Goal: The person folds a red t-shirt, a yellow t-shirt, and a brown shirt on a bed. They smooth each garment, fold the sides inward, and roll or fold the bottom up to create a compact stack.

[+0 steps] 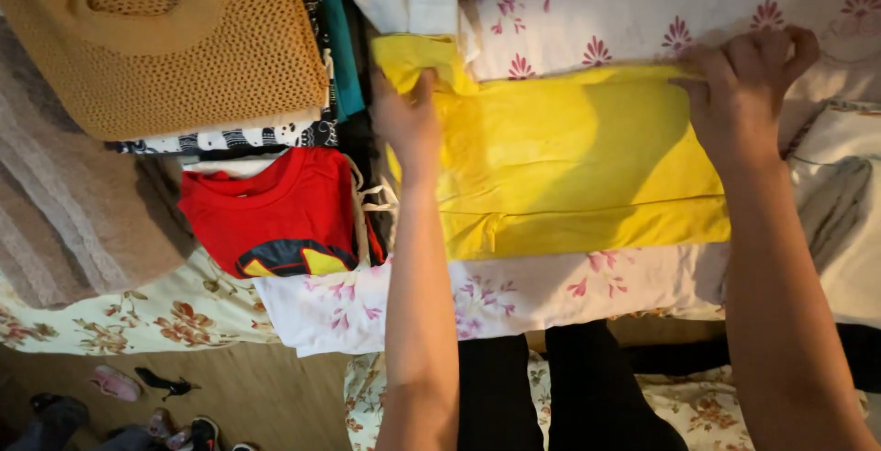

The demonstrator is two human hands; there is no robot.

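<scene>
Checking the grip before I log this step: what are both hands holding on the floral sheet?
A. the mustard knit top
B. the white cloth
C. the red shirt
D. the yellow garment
D: the left hand and the right hand each pinch an end of the yellow garment, lying flat on the floral sheet.

One head-worn camera looks steeply down from close above a bed covered with a flowered sheet (642,1). Both forearms enter from the bottom edge; a strip of floor (266,396) shows lower left.
</scene>
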